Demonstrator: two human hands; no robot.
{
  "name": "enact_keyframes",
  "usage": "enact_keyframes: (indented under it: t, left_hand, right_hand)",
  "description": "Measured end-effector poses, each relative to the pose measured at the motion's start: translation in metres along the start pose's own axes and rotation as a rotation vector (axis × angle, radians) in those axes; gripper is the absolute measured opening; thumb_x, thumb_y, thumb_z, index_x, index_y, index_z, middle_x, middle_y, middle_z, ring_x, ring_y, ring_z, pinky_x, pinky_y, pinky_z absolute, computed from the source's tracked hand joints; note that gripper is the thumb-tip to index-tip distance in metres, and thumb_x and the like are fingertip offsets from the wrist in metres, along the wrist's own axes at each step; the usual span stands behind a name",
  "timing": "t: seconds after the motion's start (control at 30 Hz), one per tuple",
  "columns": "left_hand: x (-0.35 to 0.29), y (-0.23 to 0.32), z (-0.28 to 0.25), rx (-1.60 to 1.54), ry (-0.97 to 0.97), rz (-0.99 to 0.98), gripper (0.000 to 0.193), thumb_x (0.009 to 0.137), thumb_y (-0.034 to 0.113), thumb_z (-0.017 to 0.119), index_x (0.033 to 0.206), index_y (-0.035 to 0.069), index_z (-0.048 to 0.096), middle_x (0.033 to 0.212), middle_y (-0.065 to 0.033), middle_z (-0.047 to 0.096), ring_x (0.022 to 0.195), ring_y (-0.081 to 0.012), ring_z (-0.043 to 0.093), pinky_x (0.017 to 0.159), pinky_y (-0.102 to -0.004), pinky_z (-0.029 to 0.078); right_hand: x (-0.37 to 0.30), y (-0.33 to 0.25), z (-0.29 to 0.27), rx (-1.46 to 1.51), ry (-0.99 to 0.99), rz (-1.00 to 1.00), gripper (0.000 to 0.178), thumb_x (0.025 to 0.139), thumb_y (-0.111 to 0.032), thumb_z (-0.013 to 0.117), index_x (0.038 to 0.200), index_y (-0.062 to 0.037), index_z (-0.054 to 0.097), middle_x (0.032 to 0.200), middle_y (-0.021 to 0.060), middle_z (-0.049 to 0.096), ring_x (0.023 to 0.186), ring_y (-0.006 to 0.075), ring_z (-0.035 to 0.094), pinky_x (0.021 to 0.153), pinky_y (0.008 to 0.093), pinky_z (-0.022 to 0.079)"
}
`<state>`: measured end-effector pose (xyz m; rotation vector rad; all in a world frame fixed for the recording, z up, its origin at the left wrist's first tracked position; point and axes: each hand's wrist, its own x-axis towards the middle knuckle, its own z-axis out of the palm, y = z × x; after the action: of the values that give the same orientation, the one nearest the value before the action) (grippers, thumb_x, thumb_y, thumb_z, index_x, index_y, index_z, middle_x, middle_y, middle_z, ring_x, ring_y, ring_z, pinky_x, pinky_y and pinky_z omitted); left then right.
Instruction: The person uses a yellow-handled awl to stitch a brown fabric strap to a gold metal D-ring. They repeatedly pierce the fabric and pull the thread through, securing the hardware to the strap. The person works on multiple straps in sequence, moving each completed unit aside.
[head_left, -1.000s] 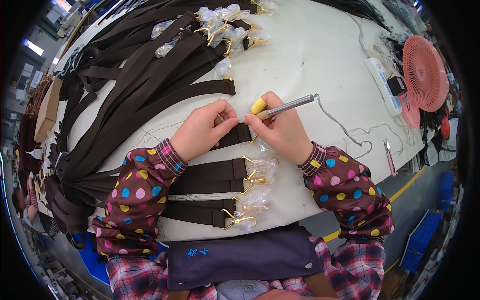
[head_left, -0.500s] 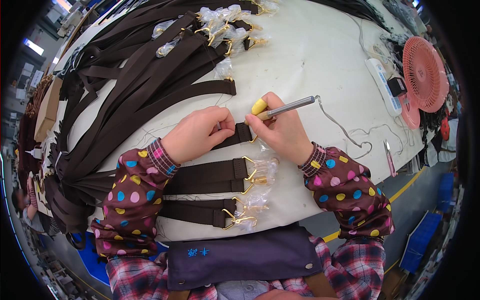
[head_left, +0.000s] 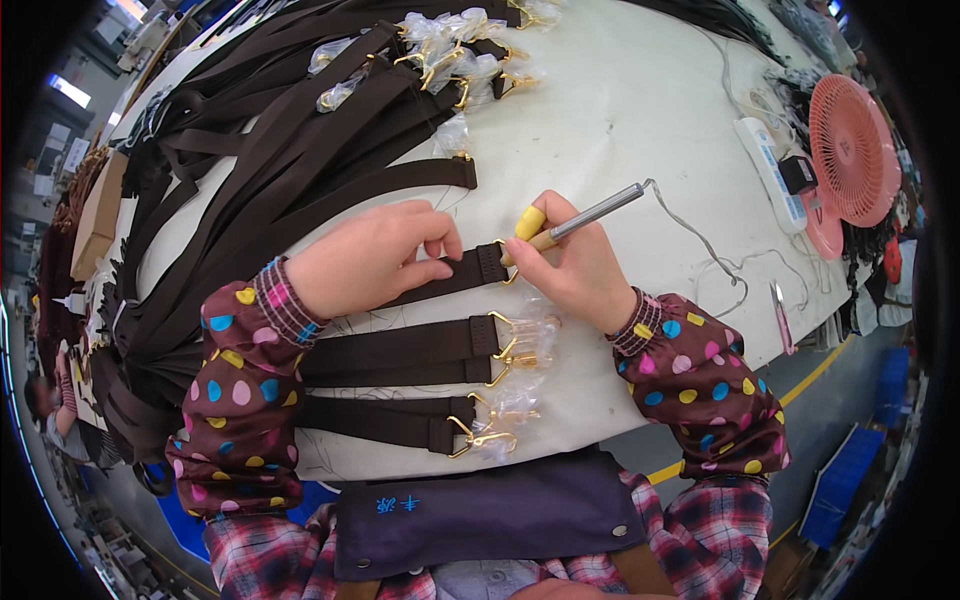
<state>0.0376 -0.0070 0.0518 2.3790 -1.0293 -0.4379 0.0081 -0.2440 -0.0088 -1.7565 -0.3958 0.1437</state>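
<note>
A dark brown webbing strap [head_left: 440, 279] lies across the table, a gold metal ring at its stitched end. My right hand [head_left: 575, 262], a yellow cover on one finger, grips a corded pen-shaped tool [head_left: 600, 210] with a silver barrel and tan front part. Its working tip is hidden by my fingers at the ring end of the strap. Over the same strap, my left hand [head_left: 375, 255] hovers with thumb and loosely bent fingers apart, nothing visible between them. Two more straps [head_left: 400, 357] with gold hooks in clear plastic lie nearer me.
A large bundle of brown straps [head_left: 270, 170] covers the table's left, with plastic-wrapped hooks [head_left: 450, 50] at the far end. On the right are a white power strip [head_left: 770, 172], a pink fan [head_left: 850, 150] and small pink-handled snips [head_left: 781, 318]. The tool's cord [head_left: 705, 235] trails over the table.
My left hand has moved slightly left and its thumb and fingers have parted, uncovering more of the strap. My right hand has shifted a little right and down with the tool.
</note>
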Motion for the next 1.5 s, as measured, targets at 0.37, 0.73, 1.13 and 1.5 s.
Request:
enact_keyframes:
  t: [0.37,0.73,1.13,1.5]
  left_hand:
    - [0.031,-0.020,0.031,-0.187,-0.060,0.089,0.014,0.085,0.008,0.069,0.096,0.006,0.062,0.093,-0.0078,0.056,0.083,-0.0229,0.056,0.074,-0.0327,0.047]
    - [0.029,-0.019,0.036,-0.242,-0.028,0.044,0.012,0.087,0.008,0.067,0.097,0.004,0.060,0.094,-0.0080,0.055,0.088,-0.0225,0.056,0.079,-0.0316,0.046]
    - [0.029,-0.020,0.037,-0.246,-0.027,0.031,0.012,0.088,0.007,0.066,0.097,0.004,0.059,0.095,-0.0079,0.055,0.089,-0.0222,0.057,0.080,-0.0314,0.047]
    - [0.029,-0.023,0.042,-0.251,0.047,0.034,0.009,0.091,0.008,0.063,0.096,0.004,0.057,0.088,-0.0047,0.054,0.080,-0.0149,0.056,0.072,-0.0292,0.047]
  right_hand:
    - [-0.001,0.007,-0.002,-0.122,-0.040,-0.012,0.017,0.088,-0.009,0.064,0.088,-0.0020,0.048,0.078,0.0035,0.058,0.073,0.0086,0.058,0.065,0.0249,0.048]
    - [-0.001,0.005,0.000,-0.184,-0.007,-0.079,0.017,0.085,-0.009,0.065,0.086,-0.0022,0.049,0.072,0.0057,0.060,0.067,0.0112,0.056,0.063,0.0271,0.045]
    - [0.000,0.006,0.001,-0.178,-0.007,-0.082,0.017,0.086,-0.009,0.065,0.085,-0.0020,0.050,0.072,0.0057,0.059,0.067,0.0112,0.056,0.062,0.0270,0.045]
    - [-0.001,0.006,0.001,-0.107,-0.010,-0.021,0.016,0.089,-0.009,0.064,0.089,-0.0024,0.049,0.075,0.0039,0.060,0.068,0.0082,0.055,0.061,0.0253,0.045]
